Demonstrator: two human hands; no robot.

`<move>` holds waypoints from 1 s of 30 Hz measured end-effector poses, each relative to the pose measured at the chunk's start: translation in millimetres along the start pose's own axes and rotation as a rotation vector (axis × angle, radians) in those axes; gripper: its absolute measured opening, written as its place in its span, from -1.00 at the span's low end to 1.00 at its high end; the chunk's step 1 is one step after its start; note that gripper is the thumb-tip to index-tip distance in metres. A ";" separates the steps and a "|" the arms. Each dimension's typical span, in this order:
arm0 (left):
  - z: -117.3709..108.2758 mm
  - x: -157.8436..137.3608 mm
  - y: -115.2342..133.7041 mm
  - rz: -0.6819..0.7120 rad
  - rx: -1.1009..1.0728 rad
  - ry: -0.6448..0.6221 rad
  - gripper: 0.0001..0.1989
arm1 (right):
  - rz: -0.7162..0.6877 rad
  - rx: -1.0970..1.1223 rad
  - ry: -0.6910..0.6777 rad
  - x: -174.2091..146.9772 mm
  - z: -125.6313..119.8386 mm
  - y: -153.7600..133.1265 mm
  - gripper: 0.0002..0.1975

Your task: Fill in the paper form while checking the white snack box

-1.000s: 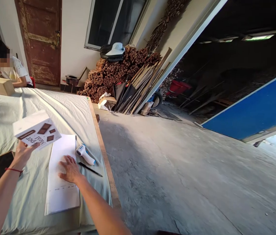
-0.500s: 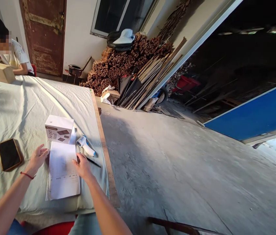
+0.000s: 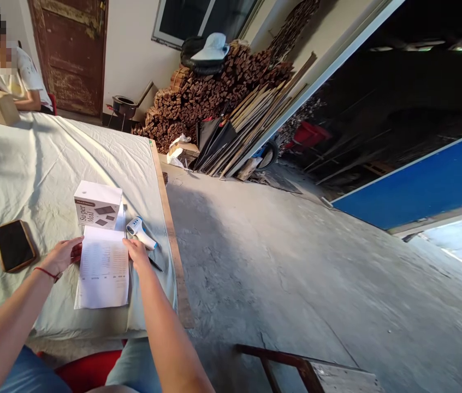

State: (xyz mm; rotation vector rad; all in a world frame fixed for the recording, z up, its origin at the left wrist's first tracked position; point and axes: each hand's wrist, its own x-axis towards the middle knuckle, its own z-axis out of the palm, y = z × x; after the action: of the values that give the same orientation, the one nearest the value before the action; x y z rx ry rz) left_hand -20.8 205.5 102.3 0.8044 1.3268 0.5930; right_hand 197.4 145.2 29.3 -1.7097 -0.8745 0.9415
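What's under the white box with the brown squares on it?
The white box stands on the table's pale cloth, and its near edge seems to sit on the top of the paper sheet. Whatever lies right beneath the box is covered.

beside the white box (image 3: 97, 203), our right hand (image 3: 136, 253) covers most of the black pen (image 3: 156, 265). print on the paper sheet (image 3: 103, 267) below the box is too small to read.

Rustic workshop: stacked firewood (image 3: 214, 93), planks (image 3: 251, 123).
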 end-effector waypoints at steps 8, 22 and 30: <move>5.8 18.8 -5.7 0.061 0.323 0.129 -0.75 | 0.144 0.022 -0.040 9.5 17.7 -7.2 -0.68; -8.7 -21.2 -26.1 0.049 0.358 0.127 -0.83 | 0.144 -0.195 -0.173 -16.9 0.9 -12.4 -0.74; -12.0 -14.4 -31.3 0.053 0.391 0.145 -0.79 | -0.341 -0.244 0.058 23.1 27.7 -68.2 -0.19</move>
State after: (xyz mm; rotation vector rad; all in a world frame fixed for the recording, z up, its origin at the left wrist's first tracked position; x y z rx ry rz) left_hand -37.0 177.4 85.7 1.1341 1.5852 0.4442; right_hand 174.2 195.5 83.0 -1.7081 -1.2356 0.5720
